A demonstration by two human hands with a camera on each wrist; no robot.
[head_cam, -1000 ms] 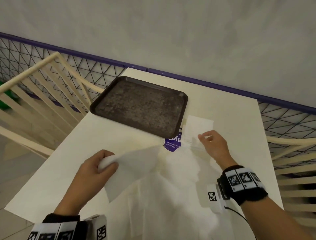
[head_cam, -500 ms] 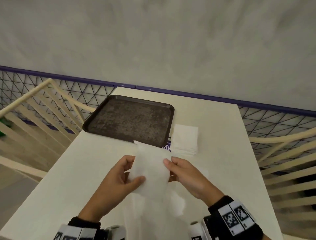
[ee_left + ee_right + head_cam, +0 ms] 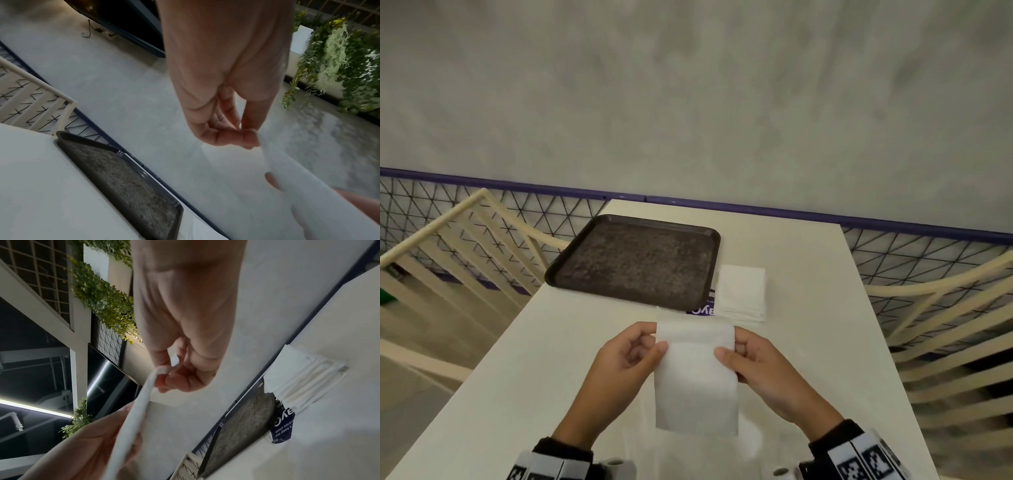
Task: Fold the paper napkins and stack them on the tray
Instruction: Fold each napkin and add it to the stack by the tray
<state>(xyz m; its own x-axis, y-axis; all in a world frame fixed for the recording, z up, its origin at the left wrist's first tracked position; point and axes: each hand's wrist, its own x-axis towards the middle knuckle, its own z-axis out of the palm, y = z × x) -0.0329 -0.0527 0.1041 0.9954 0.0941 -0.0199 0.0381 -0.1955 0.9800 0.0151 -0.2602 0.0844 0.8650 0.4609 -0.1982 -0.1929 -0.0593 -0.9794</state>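
I hold one napkin [image 3: 695, 373] up over the near end of the table [image 3: 808, 274], both hands on it. Left hand [image 3: 619, 363] pinches its left edge near the top between thumb and curled fingers; right hand [image 3: 763, 370] pinches the right edge the same way. The sheet hangs down flat between them, lower end loose.

Tray [image 3: 635, 262] sits ahead, dark, nothing on it. Stack [image 3: 741, 293] of napkins lies just beside its right rim, on the table.

Handling, my read: very light, thin, soft. No stiffness of its own, so it sags wherever I don't hold it. Likely tears if I pull the two edges apart hard. Best grip is at corners or along an edge, light pinch. For the fold I'd want it laid on the table and creased with flat fingers.
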